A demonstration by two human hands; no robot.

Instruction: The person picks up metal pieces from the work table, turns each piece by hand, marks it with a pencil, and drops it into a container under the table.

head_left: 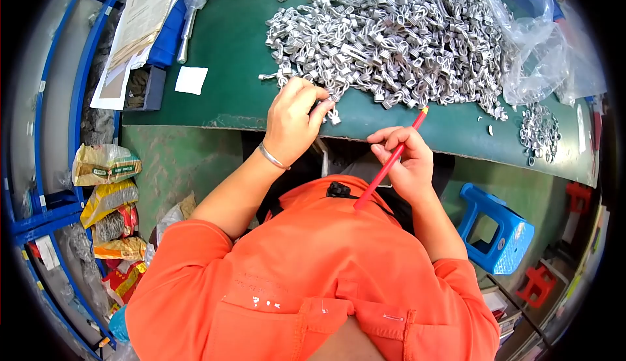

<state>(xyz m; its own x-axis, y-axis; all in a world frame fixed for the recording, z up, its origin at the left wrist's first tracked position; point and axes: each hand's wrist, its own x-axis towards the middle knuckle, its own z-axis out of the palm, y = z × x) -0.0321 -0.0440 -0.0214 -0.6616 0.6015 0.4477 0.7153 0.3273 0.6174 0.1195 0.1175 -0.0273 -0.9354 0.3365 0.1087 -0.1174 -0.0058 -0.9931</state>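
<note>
A large heap of small silver metal fittings (pixel 391 42), with looped and ribbed shapes, lies on the green tabletop (pixel 228 94). My left hand (pixel 295 118) is at the heap's near left edge, thumb and forefinger closed around a metal fitting (pixel 334 115) that is partly hidden by the fingers. A bracelet circles that wrist. In my right hand (pixel 409 159) is a slim red pen-like stick (pixel 390 165), pinched between thumb and fingers. Its yellow tip points up toward the table edge, and its lower end reaches my orange shirt.
Clear plastic bags (pixel 538 55) and a smaller group of metal pieces (pixel 540 133) lie at the right. A white paper square (pixel 191 80) and a grey bin (pixel 147 87) are at the left. A blue stool (pixel 499 231) stands below right; blue shelving (pixel 49 100) lines the left.
</note>
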